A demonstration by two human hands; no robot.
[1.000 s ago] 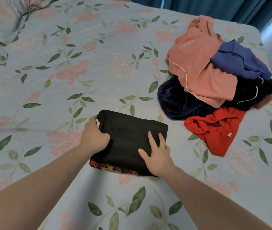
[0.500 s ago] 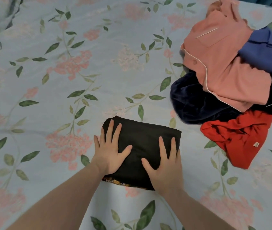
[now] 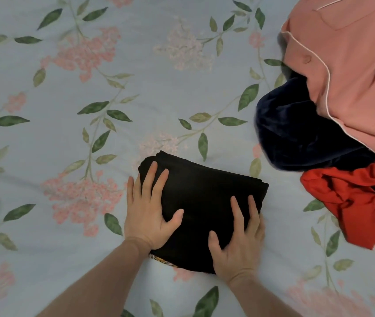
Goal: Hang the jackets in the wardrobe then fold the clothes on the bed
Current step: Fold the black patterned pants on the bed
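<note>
Both hands are flat on a folded black garment (image 3: 204,202) sitting on the bed (image 3: 90,156), floral sheet and all. Left hand (image 3: 150,216) has its fingers spread over the left edge, thumb out to the side; right hand (image 3: 239,243) presses the near right corner, fingers straight too. A bit of colorful print peeks out under the near edge. Off to the right there's an unfolded heap: pink shirt (image 3: 353,72) on top, a dark navy piece (image 3: 296,133) under it, a red garment (image 3: 353,202) nearest.
</note>
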